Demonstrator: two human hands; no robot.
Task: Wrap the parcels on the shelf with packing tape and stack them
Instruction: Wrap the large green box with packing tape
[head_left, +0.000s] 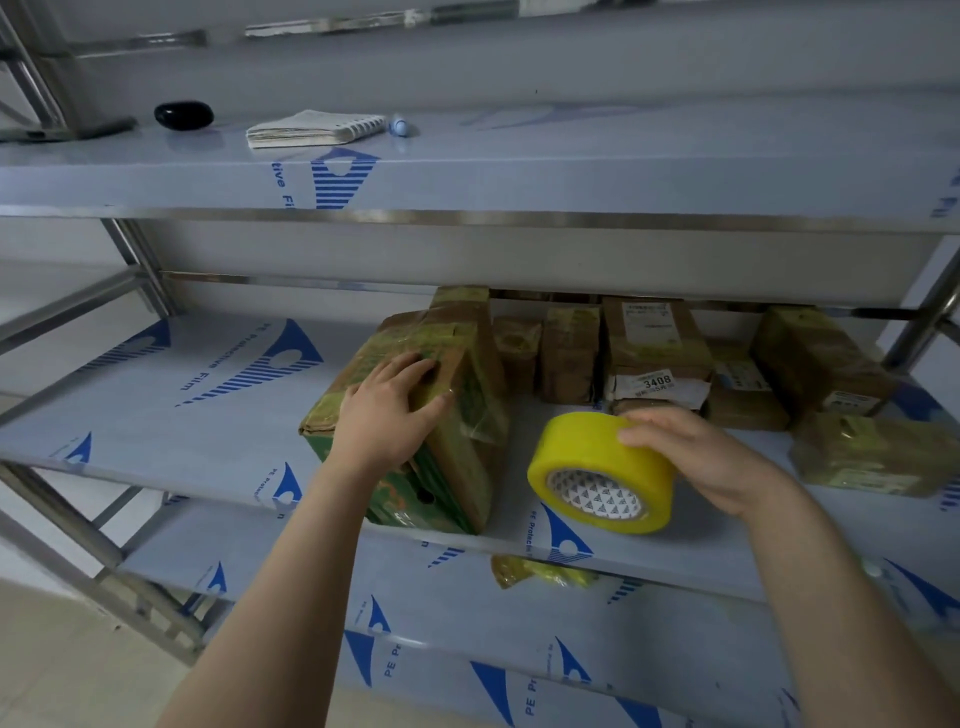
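Your left hand (387, 410) lies over the top of the large parcel (441, 415). Its fingers curl over the upper edge and its thumb presses the near face, so it grips the box. That parcel stands tilted near the front of the middle shelf (182, 415), its brown and green card under glossy yellowish tape.

Your right hand (696, 457) holds the tape roll (602, 470) just to the right of the large parcel and apart from it. The fingers wrap over the top of the yellow roll, and its white printed core faces you. The roll seems to hang just above the shelf, though you cannot tell from here whether its lower edge touches.

Behind the roll, the smaller parcels (657, 353) stand packed along the back of the same shelf, one bearing a label that reads 3408. More lie to the right.

On the upper shelf (571, 156) sit a spiral notebook (311, 127) and a black object (183, 115). A yellow bundle (540, 571) shows on the lower shelf (467, 623).
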